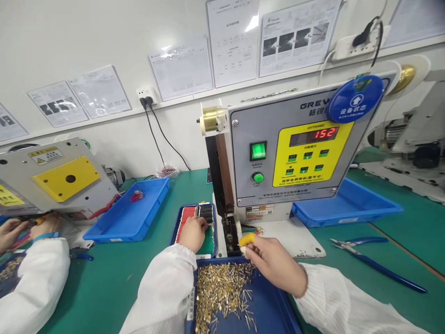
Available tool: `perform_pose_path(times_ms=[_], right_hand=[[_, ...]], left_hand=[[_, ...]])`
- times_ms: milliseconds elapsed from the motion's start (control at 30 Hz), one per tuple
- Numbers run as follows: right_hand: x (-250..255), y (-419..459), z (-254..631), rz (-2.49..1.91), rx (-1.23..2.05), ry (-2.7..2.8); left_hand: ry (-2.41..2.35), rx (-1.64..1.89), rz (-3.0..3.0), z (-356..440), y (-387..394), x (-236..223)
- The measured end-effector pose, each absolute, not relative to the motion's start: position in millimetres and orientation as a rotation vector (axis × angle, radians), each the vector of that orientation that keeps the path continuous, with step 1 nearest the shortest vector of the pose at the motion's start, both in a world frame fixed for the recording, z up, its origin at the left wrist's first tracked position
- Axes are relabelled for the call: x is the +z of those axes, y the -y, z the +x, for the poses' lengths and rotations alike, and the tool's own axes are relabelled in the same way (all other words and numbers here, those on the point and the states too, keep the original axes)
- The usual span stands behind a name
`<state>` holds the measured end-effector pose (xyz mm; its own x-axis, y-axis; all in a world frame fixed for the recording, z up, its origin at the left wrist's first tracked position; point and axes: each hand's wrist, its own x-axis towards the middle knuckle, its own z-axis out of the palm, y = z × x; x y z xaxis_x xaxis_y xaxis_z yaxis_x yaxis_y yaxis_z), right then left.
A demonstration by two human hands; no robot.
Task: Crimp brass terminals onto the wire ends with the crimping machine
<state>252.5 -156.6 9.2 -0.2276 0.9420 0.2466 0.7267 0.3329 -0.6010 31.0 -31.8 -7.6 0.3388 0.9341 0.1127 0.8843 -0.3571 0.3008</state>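
While our right fingers (pixel 256 248) clamp yellow wire end (pixel 246 239) near crimping press (pixel 252 185), left fingers (pixel 200 223) curl onto black wires (pixel 206 215); slip could drop it among brass terminals (pixel 222 292) in blue tray (pixel 212 260).

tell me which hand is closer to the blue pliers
Right. The right hand, pinching a yellow piece, sits just left of the blue pliers. The left hand is much farther left, on the wires.
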Motion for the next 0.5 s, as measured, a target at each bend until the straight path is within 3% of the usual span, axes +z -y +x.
perform_pose_path(times_ms=[300,500], right_hand=[[15,160,261,-1.581,0.194,2.571],[15,166,251,-1.469,0.415,2.552]], left_hand=[[-1.672,0.364,2.395,31,32,-6],[-1.68,0.373,2.4,30,32,-7]])
